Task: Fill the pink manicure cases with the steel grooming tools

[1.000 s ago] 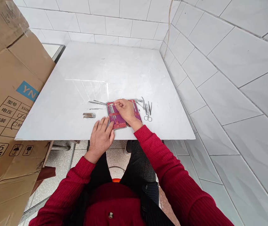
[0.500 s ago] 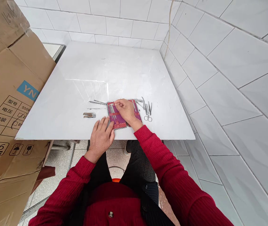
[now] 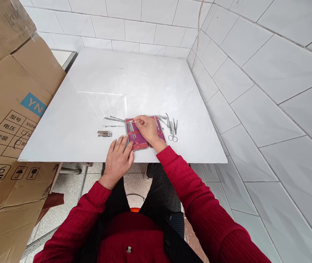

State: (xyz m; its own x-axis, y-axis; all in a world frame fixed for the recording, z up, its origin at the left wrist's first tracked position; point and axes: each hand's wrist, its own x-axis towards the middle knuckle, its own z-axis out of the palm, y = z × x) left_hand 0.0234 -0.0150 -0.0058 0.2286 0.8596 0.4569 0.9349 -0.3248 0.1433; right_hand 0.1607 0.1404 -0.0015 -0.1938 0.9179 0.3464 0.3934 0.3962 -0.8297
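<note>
A red and purple manicure case (image 3: 139,144) lies open near the table's front edge, with several slim metal tools (image 3: 131,128) in its left half under elastic loops. My right hand (image 3: 147,128) is over the case, thumb and fingers pinched at the upper ends of those tools; what they grip is too small to make out. With fingers stretched out, my left hand (image 3: 119,155) rests at the table edge, fingertips at the case's lower left corner. Nail clippers (image 3: 105,134) lie left of the case. Small scissors (image 3: 172,138) lie to its right.
Several thin metal tools (image 3: 114,119) lie left of the case, and another nail clipper (image 3: 171,127) and tweezers-like pieces (image 3: 175,126) to its right. A large cardboard box (image 3: 13,91) stands at the left of the white table (image 3: 145,80). Tiled wall (image 3: 254,102) borders the right side.
Almost nothing differs. The view has shifted very slightly; both hands keep the same positions at the case.
</note>
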